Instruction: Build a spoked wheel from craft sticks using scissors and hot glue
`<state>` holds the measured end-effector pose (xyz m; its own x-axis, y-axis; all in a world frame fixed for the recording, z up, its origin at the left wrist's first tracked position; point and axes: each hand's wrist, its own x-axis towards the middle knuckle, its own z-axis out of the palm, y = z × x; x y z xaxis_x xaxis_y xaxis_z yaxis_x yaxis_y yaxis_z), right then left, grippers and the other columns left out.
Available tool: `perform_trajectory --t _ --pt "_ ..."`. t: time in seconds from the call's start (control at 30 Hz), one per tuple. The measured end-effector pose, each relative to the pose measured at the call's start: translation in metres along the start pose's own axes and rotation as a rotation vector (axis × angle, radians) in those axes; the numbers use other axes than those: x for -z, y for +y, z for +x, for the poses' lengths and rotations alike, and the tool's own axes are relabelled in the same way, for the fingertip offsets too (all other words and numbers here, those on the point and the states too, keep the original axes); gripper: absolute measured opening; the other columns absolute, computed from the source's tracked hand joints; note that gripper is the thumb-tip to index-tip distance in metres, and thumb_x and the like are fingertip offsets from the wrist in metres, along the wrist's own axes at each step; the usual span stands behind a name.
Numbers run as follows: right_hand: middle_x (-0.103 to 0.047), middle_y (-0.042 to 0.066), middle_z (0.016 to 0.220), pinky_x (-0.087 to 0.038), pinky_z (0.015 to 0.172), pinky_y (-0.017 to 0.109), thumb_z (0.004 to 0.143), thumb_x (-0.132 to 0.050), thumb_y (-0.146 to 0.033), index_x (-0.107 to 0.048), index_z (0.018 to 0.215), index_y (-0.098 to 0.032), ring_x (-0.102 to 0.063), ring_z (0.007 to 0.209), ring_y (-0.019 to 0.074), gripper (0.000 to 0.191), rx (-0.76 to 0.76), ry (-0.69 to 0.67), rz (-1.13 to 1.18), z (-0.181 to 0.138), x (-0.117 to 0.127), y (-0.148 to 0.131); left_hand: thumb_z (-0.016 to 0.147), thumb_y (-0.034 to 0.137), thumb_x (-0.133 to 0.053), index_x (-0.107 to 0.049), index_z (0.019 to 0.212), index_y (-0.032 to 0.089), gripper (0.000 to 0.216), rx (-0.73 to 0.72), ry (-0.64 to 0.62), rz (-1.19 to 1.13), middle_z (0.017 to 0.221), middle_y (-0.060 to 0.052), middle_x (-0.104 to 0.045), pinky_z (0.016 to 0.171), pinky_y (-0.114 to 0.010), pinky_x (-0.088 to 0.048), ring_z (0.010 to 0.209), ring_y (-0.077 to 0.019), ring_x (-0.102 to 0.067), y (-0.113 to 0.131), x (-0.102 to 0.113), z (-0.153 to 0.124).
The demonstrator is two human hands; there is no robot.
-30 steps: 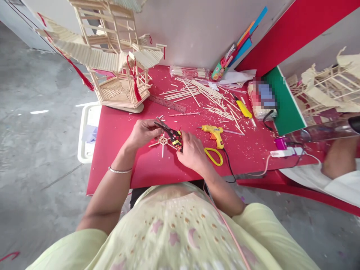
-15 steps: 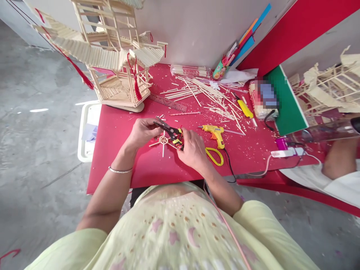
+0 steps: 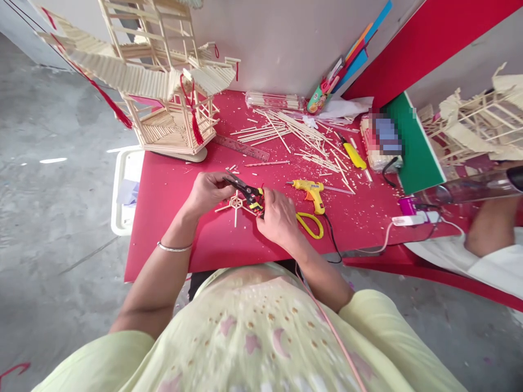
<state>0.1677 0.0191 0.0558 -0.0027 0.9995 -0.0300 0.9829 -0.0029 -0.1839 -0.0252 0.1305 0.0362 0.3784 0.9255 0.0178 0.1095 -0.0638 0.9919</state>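
Note:
My right hand [image 3: 278, 218] is closed around the handles of black-and-yellow shears [image 3: 247, 190], whose blades point left. At the blade tips, my left hand [image 3: 208, 191] has its thumb and fingers pinched together; what lies between them is too small to make out. Below the blades, a small hexagonal stick frame [image 3: 236, 203] with spokes sticking outward rests on the red table [image 3: 163, 218]. A yellow glue gun [image 3: 309, 191] lies to the right of my right hand, close to a yellow loop [image 3: 311, 225].
A tall stick-built pavilion [image 3: 171, 130] with red tassels stands at the back left. Loose sticks [image 3: 294, 130], a ruler [image 3: 241, 147], a pencil [image 3: 267, 163] and a yellow-handled cutter [image 3: 354, 157] lie behind. Another person's arm [image 3: 492, 226] is at the right beside a power strip [image 3: 414, 219].
The whole view has shifted slightly. Both hands keep nearly the same pose at the shears, and the handles look a little closer together.

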Motion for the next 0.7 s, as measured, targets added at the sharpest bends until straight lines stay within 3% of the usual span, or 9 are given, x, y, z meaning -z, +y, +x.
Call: perform_trajectory --t 0.2,0.4,0.6,0.7 --pt "-0.063 0.02 0.125 -0.042 0.1 0.047 0.084 -0.063 -0.022 -0.045 0.138 -0.011 -0.057 0.115 0.0353 0.059 -0.011 0.009 0.005 0.002 -0.003 0.0 0.072 0.014 -0.072 -0.078 0.078 0.012 0.009 0.01 0.017 -0.062 0.055 0.001 -0.064 0.043 -0.018 -0.042 0.045 -0.0086 -0.055 -0.003 -0.004 0.0" --pt "-0.064 0.02 0.123 -0.043 0.098 0.048 0.081 -0.064 -0.021 -0.043 0.138 -0.012 -0.058 0.116 0.037 0.062 -0.04 0.096 0.03 0.008 -0.008 0.005 0.072 0.031 -0.086 -0.079 0.087 0.012 0.025 0.058 0.098 -0.356 0.073 -0.007 -0.076 0.047 -0.021 -0.052 0.058 -0.0157 -0.07 0.0 -0.02 -0.001" --pt "-0.071 0.013 0.1 -0.048 0.086 0.042 0.084 -0.059 -0.02 -0.051 0.12 -0.017 -0.065 0.092 0.0315 0.037 -0.097 0.141 0.099 0.015 -0.024 0.007 0.069 0.035 -0.091 -0.079 0.081 0.012 0.029 0.042 0.131 -0.452 0.066 -0.007 -0.075 0.047 -0.022 -0.053 0.052 -0.0141 -0.067 0.003 -0.03 -0.004" --pt "-0.07 0.014 0.106 -0.049 0.086 0.042 0.083 -0.058 -0.02 -0.051 0.121 -0.018 -0.065 0.096 0.0317 0.039 -0.089 0.193 0.175 0.018 -0.024 0.008 0.066 0.034 -0.093 -0.078 0.083 0.013 0.031 0.045 0.166 -0.502 0.068 -0.005 -0.075 0.046 -0.02 -0.053 0.054 -0.0139 -0.068 0.006 -0.028 -0.002"
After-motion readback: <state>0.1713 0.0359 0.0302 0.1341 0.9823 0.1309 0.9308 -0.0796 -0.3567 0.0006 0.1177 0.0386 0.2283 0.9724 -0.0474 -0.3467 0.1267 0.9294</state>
